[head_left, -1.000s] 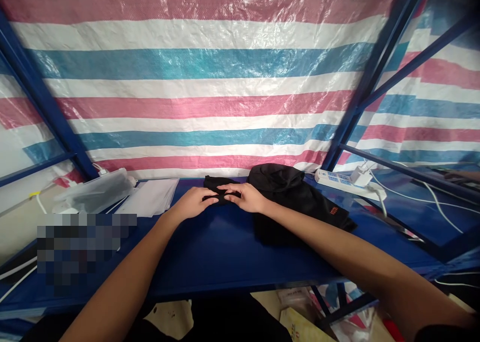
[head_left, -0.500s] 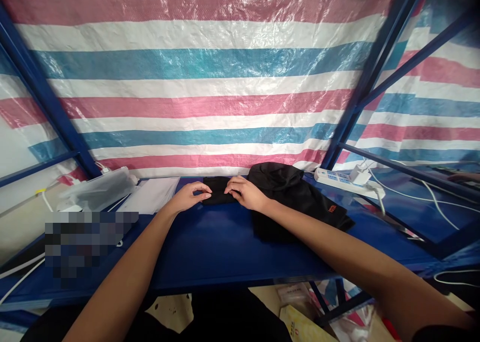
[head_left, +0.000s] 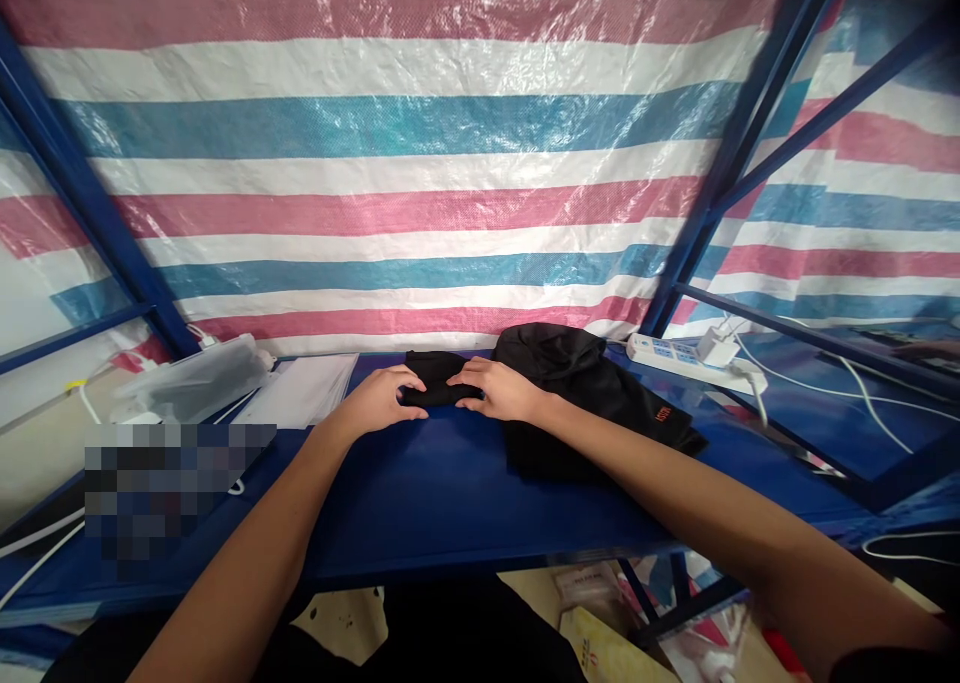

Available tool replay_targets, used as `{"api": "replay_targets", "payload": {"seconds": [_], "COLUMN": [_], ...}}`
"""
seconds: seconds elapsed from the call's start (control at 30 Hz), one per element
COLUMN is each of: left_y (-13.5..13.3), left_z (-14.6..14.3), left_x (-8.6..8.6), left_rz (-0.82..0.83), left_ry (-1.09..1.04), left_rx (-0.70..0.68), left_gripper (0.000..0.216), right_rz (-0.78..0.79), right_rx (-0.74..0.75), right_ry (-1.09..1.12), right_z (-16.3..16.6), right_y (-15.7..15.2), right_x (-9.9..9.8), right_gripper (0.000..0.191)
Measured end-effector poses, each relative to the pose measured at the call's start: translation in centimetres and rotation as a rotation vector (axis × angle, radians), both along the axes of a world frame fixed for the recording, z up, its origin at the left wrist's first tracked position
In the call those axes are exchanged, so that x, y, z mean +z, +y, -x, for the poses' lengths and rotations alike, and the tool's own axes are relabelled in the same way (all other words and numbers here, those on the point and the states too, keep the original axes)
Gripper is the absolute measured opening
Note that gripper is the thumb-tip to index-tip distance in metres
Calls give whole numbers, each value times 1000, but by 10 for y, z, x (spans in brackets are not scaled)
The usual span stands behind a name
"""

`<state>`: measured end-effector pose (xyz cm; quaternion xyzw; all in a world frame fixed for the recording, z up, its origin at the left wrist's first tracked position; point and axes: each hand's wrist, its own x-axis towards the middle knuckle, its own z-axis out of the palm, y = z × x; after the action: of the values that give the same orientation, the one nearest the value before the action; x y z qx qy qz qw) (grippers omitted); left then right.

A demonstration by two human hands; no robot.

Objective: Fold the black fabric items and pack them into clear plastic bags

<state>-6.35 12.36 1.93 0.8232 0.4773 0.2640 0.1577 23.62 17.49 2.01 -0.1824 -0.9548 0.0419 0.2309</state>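
A small folded black cloth lies toward the back of the blue table, with a thick, rolled-looking near edge. My left hand is closed round its left end, thumb on the near side and fingers over the top. At the other end my right hand grips the same edge between thumb and fingers, covering part of it. Just right of that hand is a larger black garment with small orange lettering, loosely heaped, partly behind my right forearm.
White sheets or bags and a translucent plastic pouch lie at the left, near a blurred-out patch. A white power strip with plugs and cables sits at the right. Blue metal posts and a striped tarp stand behind.
My left thumb and fingers have spread round the cloth's left end. My right thumb has dropped to the near side. The cloth's near edge now looks thicker and rolled.
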Motion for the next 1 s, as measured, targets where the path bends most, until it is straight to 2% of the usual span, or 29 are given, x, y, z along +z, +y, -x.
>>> {"api": "replay_targets", "payload": {"seconds": [0.13, 0.23, 0.43, 0.57, 0.67, 0.77, 0.83, 0.93, 1.0], "left_y": [4, 2, -5, 1, 4, 1, -3, -13, -19], "left_z": [-2, 0, 10, 14, 14, 8, 0, -16, -26], "left_x": [-2, 3, 15, 10, 4, 4, 8, 15, 17], "left_rz": [18, 84, 293, 389, 381, 167, 20, -102, -175], "left_ry": [1, -42, -167, -304, -341, -275, -192, -41, 45], "left_rx": [33, 28, -37, -46, -9, 38, -1, -82, -50], "left_gripper": [32, 33, 47, 48, 46, 35, 23, 30, 32], "right_rz": [95, 259, 701, 862, 795, 589, 440, 213, 71], "right_rx": [11, 10, 67, 20, -52, -93, -105, -97, -71], "right_ry": [70, 120, 219, 203, 203, 201, 195, 188, 174], "right_z": [-2, -4, -3, -1, 2, 4, 6, 9, 12], "right_y": [5, 6, 11, 16, 18, 19, 17, 8, -2], "right_x": [1, 3, 1, -2, -5, -9, -12, -12, -8], "right_gripper": [34, 30, 50, 53, 50, 41, 33, 29, 33]}}
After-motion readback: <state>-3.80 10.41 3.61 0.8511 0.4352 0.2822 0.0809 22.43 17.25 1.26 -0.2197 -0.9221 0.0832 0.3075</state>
